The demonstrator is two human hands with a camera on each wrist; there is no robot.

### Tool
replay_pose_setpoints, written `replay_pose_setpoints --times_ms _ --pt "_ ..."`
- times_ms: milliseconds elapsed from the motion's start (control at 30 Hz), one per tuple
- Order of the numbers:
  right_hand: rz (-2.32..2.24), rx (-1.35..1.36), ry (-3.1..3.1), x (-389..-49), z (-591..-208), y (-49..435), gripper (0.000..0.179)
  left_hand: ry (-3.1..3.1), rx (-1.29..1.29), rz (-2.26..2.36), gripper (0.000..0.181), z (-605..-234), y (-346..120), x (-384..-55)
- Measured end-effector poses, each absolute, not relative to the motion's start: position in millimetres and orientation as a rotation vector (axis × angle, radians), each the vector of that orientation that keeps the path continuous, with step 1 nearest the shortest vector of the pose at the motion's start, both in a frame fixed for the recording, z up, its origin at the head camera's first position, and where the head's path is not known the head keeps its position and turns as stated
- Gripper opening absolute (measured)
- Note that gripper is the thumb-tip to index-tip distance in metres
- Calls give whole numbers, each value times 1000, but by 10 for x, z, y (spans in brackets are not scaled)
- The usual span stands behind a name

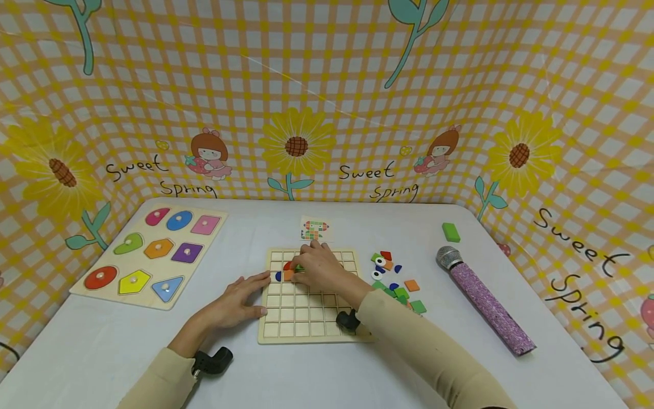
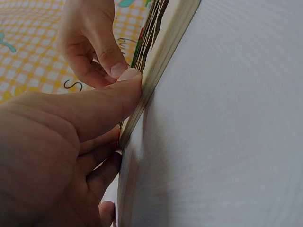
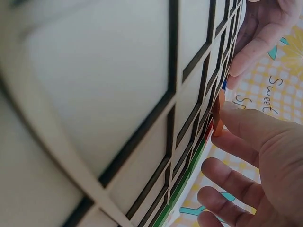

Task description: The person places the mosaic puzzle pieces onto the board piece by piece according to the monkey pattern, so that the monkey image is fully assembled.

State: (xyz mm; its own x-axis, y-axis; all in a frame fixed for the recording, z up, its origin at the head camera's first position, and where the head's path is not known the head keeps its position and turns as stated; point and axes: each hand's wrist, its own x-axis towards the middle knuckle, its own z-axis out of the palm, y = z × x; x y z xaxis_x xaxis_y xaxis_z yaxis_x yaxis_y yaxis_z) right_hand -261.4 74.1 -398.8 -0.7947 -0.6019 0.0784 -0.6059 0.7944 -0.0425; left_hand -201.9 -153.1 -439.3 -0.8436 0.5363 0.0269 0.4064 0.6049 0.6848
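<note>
A wooden grid board (image 1: 301, 316) lies on the white table. My right hand (image 1: 319, 268) is over its upper left part and pinches an orange square tile (image 3: 219, 112) between thumb and index finger, close against the grid. Around it in the head view are a blue half-round piece (image 1: 278, 276), a red piece (image 1: 288, 265) and a green piece (image 1: 299, 267), partly covered by the right hand. Against the board's left edge rests my left hand (image 1: 236, 301), its fingers extended and its thumb (image 2: 118, 97) touching the rim.
Loose coloured pieces (image 1: 402, 293) lie right of the board. A pattern card (image 1: 317, 228) sits behind it. A knobbed shape puzzle (image 1: 171, 298) stands at left; a glittery microphone (image 1: 485, 304) and a green block (image 1: 451, 232) are at right.
</note>
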Motion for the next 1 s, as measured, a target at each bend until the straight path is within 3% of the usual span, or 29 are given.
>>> replay_pose_setpoints --times_ms 667,1000 --pt "220 965 -2933 -2611 -3992 791 30 2661 794 1047 66 -4402 -1537 -2030" --pt "383 892 -2899 -2613 -3864 1254 30 2677 797 1043 66 -4412 -1537 -2028"
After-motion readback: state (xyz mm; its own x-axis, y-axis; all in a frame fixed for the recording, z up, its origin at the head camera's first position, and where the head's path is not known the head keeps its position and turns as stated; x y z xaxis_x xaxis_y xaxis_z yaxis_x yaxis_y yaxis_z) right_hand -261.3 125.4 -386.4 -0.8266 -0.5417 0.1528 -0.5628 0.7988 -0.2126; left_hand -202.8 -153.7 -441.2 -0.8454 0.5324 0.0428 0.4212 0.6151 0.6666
